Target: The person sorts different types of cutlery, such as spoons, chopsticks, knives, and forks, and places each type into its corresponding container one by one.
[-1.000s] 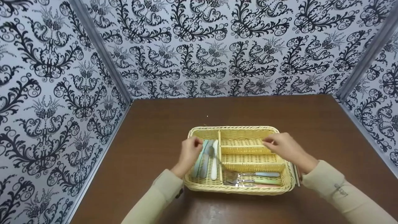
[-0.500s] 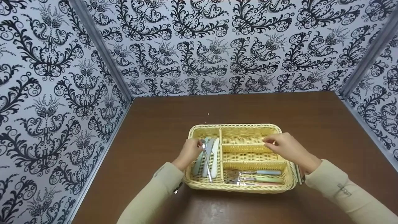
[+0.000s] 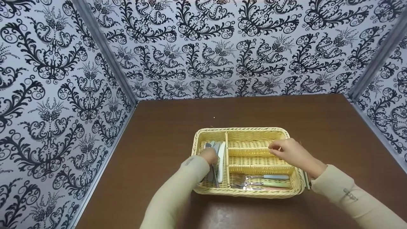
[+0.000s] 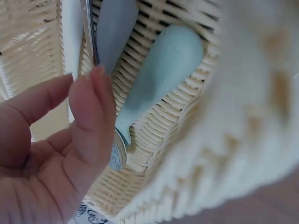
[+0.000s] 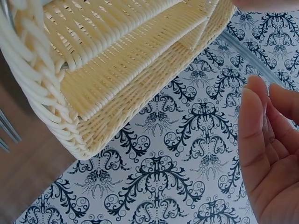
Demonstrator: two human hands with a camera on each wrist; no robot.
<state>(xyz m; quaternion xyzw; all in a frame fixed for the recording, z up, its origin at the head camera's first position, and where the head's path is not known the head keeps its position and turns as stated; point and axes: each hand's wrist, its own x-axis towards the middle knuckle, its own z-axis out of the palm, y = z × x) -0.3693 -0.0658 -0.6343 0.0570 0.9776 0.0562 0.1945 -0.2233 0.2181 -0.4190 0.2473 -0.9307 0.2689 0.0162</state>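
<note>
My left hand (image 3: 210, 156) reaches into the left compartment of a wicker cutlery basket (image 3: 248, 194). In the left wrist view, its thumb and fingertips pinch a metal spoon's handle (image 4: 88, 32), with part of the bowl (image 4: 119, 151) showing behind the fingers. Under and beside it lie a mint-green knife (image 4: 163, 65), a grey knife (image 4: 117, 28) and a white knife (image 3: 221, 165). Over the basket's right side, my right hand (image 3: 291, 154) hovers with thumb and fingers loosely curled. Nothing shows between them in the right wrist view.
Forks with blue (image 3: 276, 176), green (image 3: 275, 184) and pink handles lie in the near right compartment. Thin rods (image 3: 306, 181) lie beside the basket's right rim. Patterned walls (image 3: 203, 47) enclose the brown table (image 3: 165, 127).
A second ago the spoon was blurred, apart from my left hand; then it lay across the knives, bowl by the hand. My left hand has since moved right and nearer, onto it. The right hand barely moves.
</note>
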